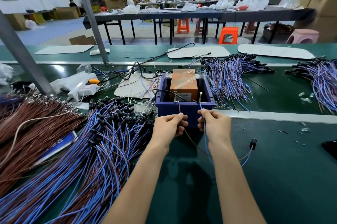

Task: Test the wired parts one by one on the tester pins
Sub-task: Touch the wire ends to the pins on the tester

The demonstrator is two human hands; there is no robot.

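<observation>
A blue plastic box holds an orange tester block, with two upright screw pins, the left pin and the right pin, at its near rim. My left hand pinches a red-brown wire whose tip reaches up to the left pin. My right hand pinches a blue wire whose tip meets the right pin. Both wires trail under my right forearm to a small black part lying on the green mat at the right.
A big pile of blue and brown wired parts covers the mat at my left, with brown wires beyond. More bundles lie right of the box and at the far right. Small clear bits dot the mat.
</observation>
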